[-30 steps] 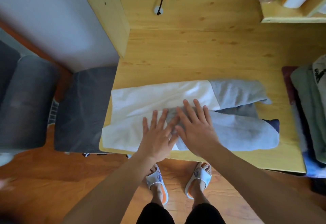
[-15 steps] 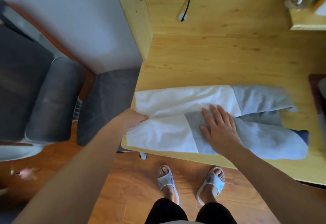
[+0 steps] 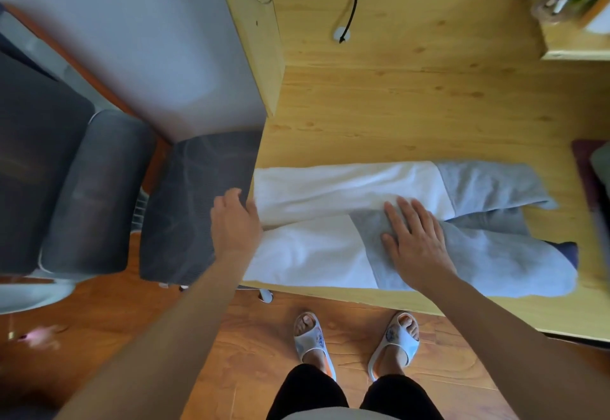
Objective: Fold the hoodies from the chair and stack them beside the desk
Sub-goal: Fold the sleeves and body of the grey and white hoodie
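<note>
A white and grey hoodie [image 3: 330,251] lies folded lengthwise across the front of the wooden desk [image 3: 396,112]. Its white part is on the left and its grey part on the right. My right hand [image 3: 412,241] lies flat with straight fingers on the grey cloth at the hoodie's middle. My left hand [image 3: 236,221] is at the hoodie's left end, by the desk's left edge. Its fingers curl round the white hem.
A dark grey mesh chair [image 3: 185,208] stands against the desk's left side. Other garments [image 3: 597,168] lie at the desk's right edge. A black cable [image 3: 351,0] and a small shelf [image 3: 574,23] are at the back. My slippered feet [image 3: 356,340] stand on the wood floor.
My left hand left the hoodie's middle and slid to its left end, where it took hold of the white hem. My right hand stayed pressed on the grey cloth. The view shifted left.
</note>
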A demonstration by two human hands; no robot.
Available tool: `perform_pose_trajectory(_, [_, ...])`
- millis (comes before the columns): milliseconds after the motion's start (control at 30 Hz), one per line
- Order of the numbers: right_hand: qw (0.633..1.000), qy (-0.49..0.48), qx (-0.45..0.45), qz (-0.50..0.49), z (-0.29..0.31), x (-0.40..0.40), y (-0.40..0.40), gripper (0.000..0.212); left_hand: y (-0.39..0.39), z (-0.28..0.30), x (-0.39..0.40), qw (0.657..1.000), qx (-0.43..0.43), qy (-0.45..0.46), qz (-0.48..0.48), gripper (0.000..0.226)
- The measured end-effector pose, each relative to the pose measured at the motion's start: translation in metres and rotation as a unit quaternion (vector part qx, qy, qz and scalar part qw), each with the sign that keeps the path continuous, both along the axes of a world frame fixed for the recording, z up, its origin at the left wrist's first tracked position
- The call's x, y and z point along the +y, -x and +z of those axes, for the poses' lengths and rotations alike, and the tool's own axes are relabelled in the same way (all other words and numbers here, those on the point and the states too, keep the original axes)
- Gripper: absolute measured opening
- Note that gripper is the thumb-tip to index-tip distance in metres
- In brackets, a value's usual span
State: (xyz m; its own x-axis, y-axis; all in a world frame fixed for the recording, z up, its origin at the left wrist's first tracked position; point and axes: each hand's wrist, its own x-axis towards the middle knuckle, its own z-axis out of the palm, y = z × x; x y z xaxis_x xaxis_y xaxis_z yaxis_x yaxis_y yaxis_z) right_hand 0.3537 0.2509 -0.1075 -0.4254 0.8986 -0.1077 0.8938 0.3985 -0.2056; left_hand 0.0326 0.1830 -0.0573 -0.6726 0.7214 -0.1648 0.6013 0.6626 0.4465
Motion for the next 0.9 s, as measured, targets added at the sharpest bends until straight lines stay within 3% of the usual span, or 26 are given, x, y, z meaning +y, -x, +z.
perform_pose_trajectory(67, [1.0, -0.005, -0.003, 0.003, -0.001, 0.0, 0.0, 0.062, -0.021, 0.007, -0.02, 0.999, 0.017, -0.03, 0.028, 0.044])
perform_pose_trajectory(200, [1.0, -0.01, 0.001, 0.007, -0.002, 0.0, 0.0, 0.061, -0.033, 0.0, -0.062, 0.982, -0.117, 0.117, 0.096, 0.045])
perform_pose_trajectory(267, [1.0, -0.012, 0.015, 0.004, -0.001, 0.0, 0.0, 0.059, -0.022, -0.005, -0.067, 0.974, -0.196, 0.082, 0.079, 0.038])
perform_pose_trajectory(333, [0.999, -0.018, 0.047, -0.001, 0.001, 0.001, 0.0, 0.052, -0.016, 0.002, -0.066, 0.977, -0.211, -0.005, 0.03, 0.033])
perform_pose_trajectory(433, [0.99, -0.049, 0.133, -0.018, 0.012, 0.007, 0.003, 0.034, -0.006, 0.018, -0.052, 0.983, -0.161, -0.089, -0.026, 0.025])
perform_pose_trajectory(533, [0.978, -0.045, 0.197, -0.059, 0.016, 0.015, 0.009, 0.018, 0.002, 0.013, -0.026, 0.985, -0.164, -0.054, -0.021, 0.036])
perform_pose_trajectory(567, [0.976, -0.041, 0.2, -0.073, 0.014, 0.018, 0.011, 0.015, 0.004, 0.007, -0.018, 0.991, -0.13, -0.017, -0.016, 0.037])
perform_pose_trajectory(667, [0.983, -0.051, 0.153, -0.089, 0.004, 0.022, 0.016, 0.014, -0.005, -0.007, -0.01, 0.994, 0.085, 0.063, -0.039, 0.044])
perform_pose_trajectory(733, [0.986, -0.06, 0.131, -0.086, -0.001, 0.022, 0.016, 0.019, -0.025, -0.013, -0.011, 0.97, 0.169, 0.004, -0.174, 0.049])
perform_pose_trajectory(800, [0.986, -0.076, 0.126, -0.081, -0.002, 0.022, 0.017, 0.03, -0.043, -0.029, -0.014, 0.922, 0.188, 0.005, -0.339, 0.052])
perform_pose_trajectory(900, [0.983, -0.103, 0.127, -0.09, 0.006, 0.023, 0.017, 0.034, -0.046, -0.057, -0.019, 0.917, 0.173, 0.075, -0.352, 0.058])
